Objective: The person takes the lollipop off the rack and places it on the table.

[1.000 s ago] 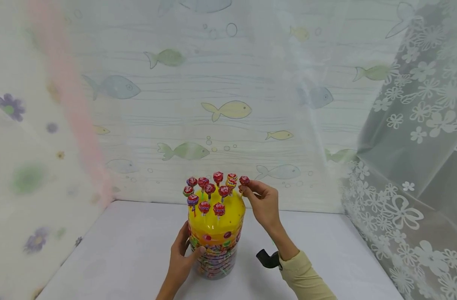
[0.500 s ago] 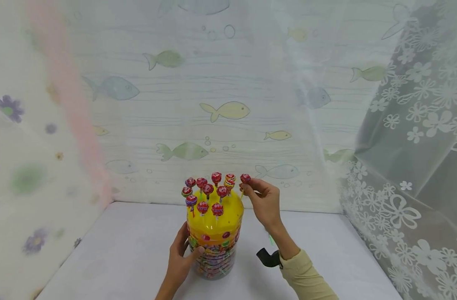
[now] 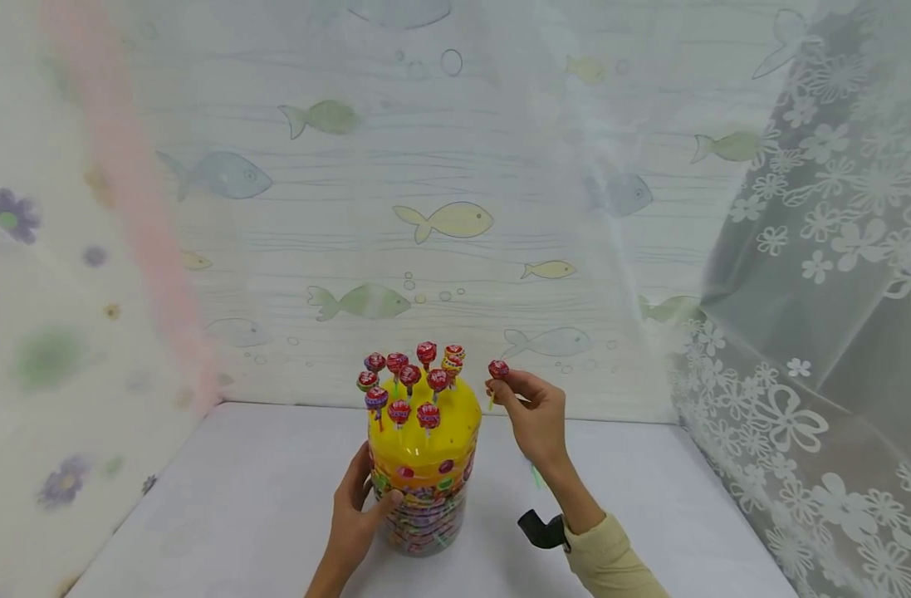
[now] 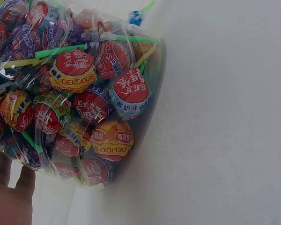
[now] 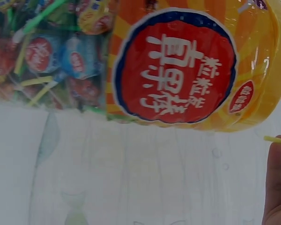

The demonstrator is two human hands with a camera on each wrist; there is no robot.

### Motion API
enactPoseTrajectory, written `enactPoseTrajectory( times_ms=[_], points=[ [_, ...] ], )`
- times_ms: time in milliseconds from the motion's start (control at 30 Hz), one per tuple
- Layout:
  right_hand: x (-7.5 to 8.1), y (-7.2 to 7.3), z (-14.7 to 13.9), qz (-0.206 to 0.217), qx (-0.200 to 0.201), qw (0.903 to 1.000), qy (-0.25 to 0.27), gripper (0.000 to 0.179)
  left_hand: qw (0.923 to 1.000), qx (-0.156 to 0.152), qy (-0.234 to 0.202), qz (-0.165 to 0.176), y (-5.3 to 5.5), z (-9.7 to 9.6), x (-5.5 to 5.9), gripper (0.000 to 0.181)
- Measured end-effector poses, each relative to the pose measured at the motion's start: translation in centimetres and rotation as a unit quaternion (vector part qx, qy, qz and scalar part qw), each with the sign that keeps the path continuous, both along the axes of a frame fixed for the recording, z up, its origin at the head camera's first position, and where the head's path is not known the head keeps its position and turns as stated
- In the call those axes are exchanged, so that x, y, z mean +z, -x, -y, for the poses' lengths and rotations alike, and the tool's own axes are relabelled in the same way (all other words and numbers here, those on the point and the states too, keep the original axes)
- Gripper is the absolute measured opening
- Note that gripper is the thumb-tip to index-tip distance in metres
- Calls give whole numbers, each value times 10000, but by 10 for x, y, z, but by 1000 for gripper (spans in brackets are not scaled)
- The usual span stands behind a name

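Between the side edges of the tabletop point(image 3: 261, 498), a candy tub point(image 3: 425, 517) is gripped by the left hand point(image 3: 353, 517); beside its yellow lid point(image 3: 458, 418), a red lollipop point(image 3: 498, 368) is pinched in the right hand point(image 3: 541, 422).

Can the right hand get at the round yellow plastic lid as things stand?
Probably yes: the right hand, pinching a round red-wrapped lollipop, sits close beside the lid, with no obstacle visible between them.
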State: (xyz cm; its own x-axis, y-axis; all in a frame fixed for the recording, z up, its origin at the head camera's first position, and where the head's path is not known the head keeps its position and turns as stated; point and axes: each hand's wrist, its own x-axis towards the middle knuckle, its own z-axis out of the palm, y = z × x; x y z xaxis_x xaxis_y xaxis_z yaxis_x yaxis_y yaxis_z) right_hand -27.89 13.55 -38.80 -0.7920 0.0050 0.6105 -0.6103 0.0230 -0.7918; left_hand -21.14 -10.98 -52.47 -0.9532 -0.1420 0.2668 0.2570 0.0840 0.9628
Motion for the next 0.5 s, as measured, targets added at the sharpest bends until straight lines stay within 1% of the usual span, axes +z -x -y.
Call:
enactPoseTrajectory(
  times_ms=[233, 500],
  points=[
    [-20, -4, -8, 110, -180, 9997, 139, 14, 10000, -3, 20, -3, 0, 1, -1, 79],
    [-51, -3, -20, 354, -252, 9990, 137, 14, 10000, -7, 41, -19, 0, 1, -2, 79]
  ],
)
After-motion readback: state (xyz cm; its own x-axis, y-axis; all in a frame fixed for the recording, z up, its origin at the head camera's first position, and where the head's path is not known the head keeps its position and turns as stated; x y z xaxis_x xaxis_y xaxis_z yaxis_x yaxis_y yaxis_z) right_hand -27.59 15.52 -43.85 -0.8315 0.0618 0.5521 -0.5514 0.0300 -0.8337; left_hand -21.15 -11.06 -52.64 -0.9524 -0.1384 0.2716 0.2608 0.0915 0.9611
